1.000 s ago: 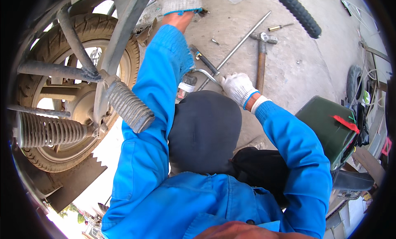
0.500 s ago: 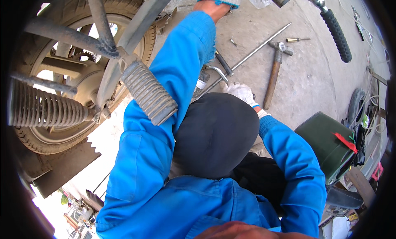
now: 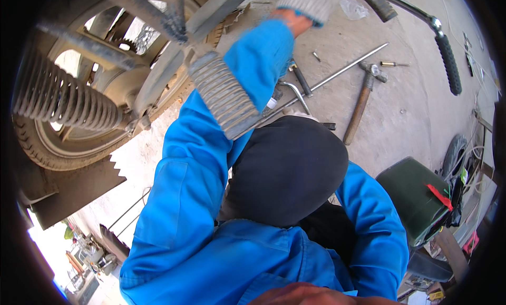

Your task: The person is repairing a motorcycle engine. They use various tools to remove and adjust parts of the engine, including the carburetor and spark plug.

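My left hand [image 3: 308, 5], in a white knit glove with a blue cuff, is at the top edge, blurred, its fingers cut off. What it holds cannot be seen. Its sleeve passes behind a ribbed footrest [image 3: 224, 97] of a motorcycle. Of my right hand [image 3: 303, 114], only a strip of white glove shows past my dark-clad knee; its fingers are hidden. Beside that strip ends a bent silver rod [image 3: 295, 91]. A dark cylindrical piece [image 3: 329, 126] sticks out at the knee's right. Near the rod lies a black-handled tool [image 3: 302, 81] against a long metal bar [image 3: 358, 57].
A wooden-handled hammer [image 3: 361, 102] and a small screwdriver [image 3: 394, 64] lie on the concrete. At upper right hangs a black-gripped bar [image 3: 448, 68]. The motorcycle's wheel [image 3: 47, 147] and coil spring [image 3: 68, 89] fill the left. A dark green bin [image 3: 411, 199] stands at right.
My left hand has shifted right in the picture and blurs. My right hand has drawn back behind the knee. The whole view has also shifted slightly.
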`<control>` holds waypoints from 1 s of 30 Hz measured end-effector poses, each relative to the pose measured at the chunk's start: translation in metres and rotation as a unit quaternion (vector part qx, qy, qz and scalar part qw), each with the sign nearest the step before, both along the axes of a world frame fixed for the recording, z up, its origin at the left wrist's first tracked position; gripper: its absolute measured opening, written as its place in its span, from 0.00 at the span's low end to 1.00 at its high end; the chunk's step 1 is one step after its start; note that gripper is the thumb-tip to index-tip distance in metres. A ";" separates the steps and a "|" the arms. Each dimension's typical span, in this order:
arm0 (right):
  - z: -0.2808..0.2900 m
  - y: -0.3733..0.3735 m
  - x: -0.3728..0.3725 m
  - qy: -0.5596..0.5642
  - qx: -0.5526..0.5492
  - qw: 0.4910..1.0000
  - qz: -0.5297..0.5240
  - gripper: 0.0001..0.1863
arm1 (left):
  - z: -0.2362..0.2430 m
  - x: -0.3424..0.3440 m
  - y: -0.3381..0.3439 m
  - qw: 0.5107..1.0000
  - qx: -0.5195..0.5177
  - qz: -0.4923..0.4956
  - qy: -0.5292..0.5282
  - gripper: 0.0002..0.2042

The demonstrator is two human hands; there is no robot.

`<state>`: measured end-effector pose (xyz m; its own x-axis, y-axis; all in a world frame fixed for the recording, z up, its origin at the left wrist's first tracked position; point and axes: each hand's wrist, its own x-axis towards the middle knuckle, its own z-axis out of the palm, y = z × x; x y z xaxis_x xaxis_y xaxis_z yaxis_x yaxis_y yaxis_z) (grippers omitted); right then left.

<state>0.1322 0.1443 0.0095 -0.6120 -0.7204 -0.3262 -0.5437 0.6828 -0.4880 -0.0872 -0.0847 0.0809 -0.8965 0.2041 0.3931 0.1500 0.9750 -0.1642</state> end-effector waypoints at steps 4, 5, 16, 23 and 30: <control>-0.002 0.009 -0.009 -0.088 -0.006 0.995 -0.049 0.23 | 0.019 0.109 0.019 0.916 0.399 -0.044 0.018 0.17; -0.001 0.009 -0.014 -0.107 -0.010 0.992 -0.070 0.24 | 0.012 0.144 0.020 0.925 0.379 0.003 -0.033 0.16; 0.051 0.018 -0.113 -0.081 -0.028 0.981 -0.172 0.24 | -0.144 0.303 -0.088 0.955 0.178 -0.125 -0.203 0.26; 0.022 0.021 -0.060 -0.227 0.000 0.974 -0.027 0.23 | -0.231 0.262 -0.109 0.900 0.300 -0.039 -0.314 0.22; 0.010 0.042 -0.052 -0.209 0.009 0.978 0.006 0.22 | -0.167 0.272 -0.098 0.906 0.353 -0.176 -0.156 0.24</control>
